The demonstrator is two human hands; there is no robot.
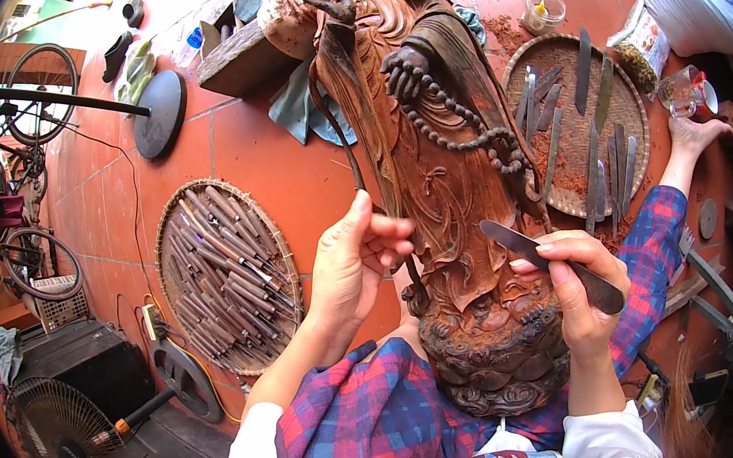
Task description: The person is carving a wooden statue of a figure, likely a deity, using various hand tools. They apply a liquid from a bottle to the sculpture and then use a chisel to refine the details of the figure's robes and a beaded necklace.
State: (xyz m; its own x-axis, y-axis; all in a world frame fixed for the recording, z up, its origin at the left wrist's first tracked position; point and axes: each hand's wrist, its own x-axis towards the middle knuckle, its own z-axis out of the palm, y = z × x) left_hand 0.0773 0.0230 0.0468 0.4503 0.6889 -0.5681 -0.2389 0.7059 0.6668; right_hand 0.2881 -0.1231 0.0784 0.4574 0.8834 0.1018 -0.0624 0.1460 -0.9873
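A carved wooden statue (469, 244) in flowing robes leans away from me between my legs, its lotus-like base nearest me. A string of wooden beads (456, 140) hangs from its carved hand. My right hand (582, 285) grips a flat file (515, 243), dark and round-tipped, which slants up-left over the lower robe. Whether its tip touches the wood I cannot tell. My left hand (356, 253) is beside the statue's left edge, next to the thin carved staff (331, 123). Its thumb is raised and its fingers are loosely bent, with nothing seen in them.
Left, a round woven tray (296, 306) holds many wooden-handled carving tools. A second tray (646, 140) at right bears several flat files and reddish wood dust. A fan (67, 440), a bicycle (35, 247), a wooden block (241, 61) and a plastic cup (543, 13) stand around.
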